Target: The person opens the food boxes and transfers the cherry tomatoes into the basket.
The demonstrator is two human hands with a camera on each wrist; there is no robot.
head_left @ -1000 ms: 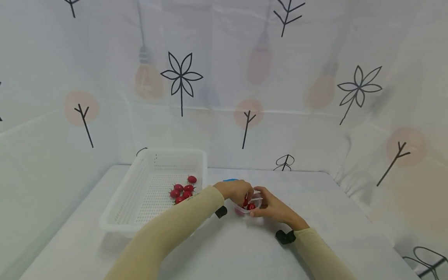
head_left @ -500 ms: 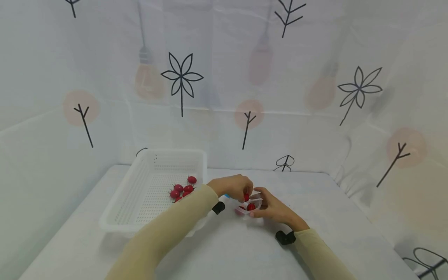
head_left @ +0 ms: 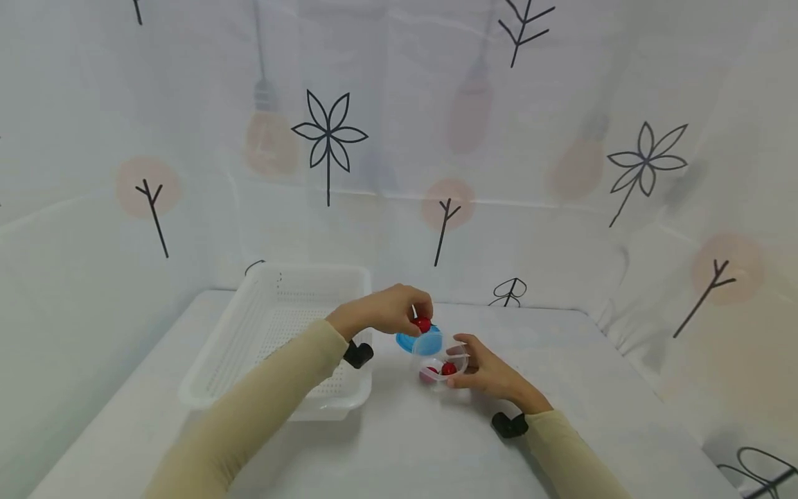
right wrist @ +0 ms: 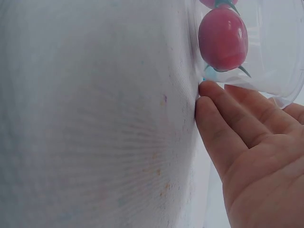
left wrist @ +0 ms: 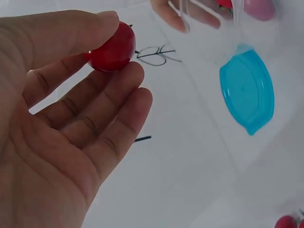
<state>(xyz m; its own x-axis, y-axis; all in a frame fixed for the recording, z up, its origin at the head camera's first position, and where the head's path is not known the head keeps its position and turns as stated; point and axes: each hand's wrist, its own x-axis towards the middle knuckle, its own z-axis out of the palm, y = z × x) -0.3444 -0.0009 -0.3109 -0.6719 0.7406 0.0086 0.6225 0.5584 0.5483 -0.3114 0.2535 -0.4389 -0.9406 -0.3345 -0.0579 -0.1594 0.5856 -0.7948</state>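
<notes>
In the head view my left hand (head_left: 393, 310) is raised over a blue lid (head_left: 408, 343). It pinches a red cherry tomato (left wrist: 114, 50) between thumb and fingertips, the other fingers loosely bent. To its right stands a small clear plastic container (head_left: 430, 363) with a couple of cherry tomatoes (head_left: 448, 369) inside. My right hand (head_left: 495, 369) holds this container from the right, thumb in front and fingers behind. Up close in the right wrist view, fingers lie along the container's wall beside a tomato (right wrist: 223, 40) with green sepals.
A large white perforated basket (head_left: 215, 360) stands on the left of the white table (head_left: 399, 450), partly covered by my left forearm. At the lower right corner of the left wrist view, more cherry tomatoes (left wrist: 286, 222) show. A patterned white cloth (head_left: 386, 138) hangs behind.
My left hand has come up out of the container with a cherry tomato and moved left and back, uncovering the blue lid. The forearm now hides the basket's tomatoes. My right hand stays put.
</notes>
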